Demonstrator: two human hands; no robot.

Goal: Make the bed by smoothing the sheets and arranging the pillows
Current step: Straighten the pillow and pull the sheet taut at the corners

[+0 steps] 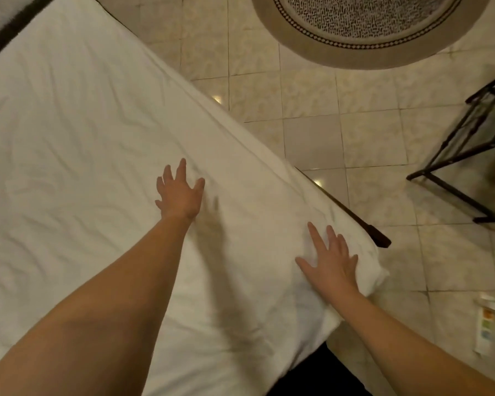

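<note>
Tiled floor (pixel 355 144), dim warm light; round rug (pixel 355 57) at 1 o'clock, black table frame (pixel 455 155) at 3. Bed fills the left of the view.

- Sheet (pixel 69 124): white, covers the whole mattress top. Its floor-side edge, the long axis, runs roughly from 11 o'clock down to 4. No pillows in view.
- Left hand (pixel 180 195): near centre, palm down on the sheet, fingers straight and splayed, grasping nothing.
- Right hand (pixel 332 267): at 4 o'clock, flat on the sheet just beside the near corner (pixel 379 274), fingers straight, gripping nothing.
- Creases: shallow ripples lie mostly from 9 to 11 o'clock of the left hand, well apart from the right hand. Cloth between the hands looks flatter, though blur makes that uncertain.
- Dark bed frame (pixel 355 217) shows under the edge at 3 o'clock.

Judgement: smoothing is part done. The rumpled area lies ahead of the left fingertips, so the left hand is nearer and a stroke toward 10 o'clock suits it. The right hand is placed to pin the corner. Risk: dragging the corner loose.
</note>
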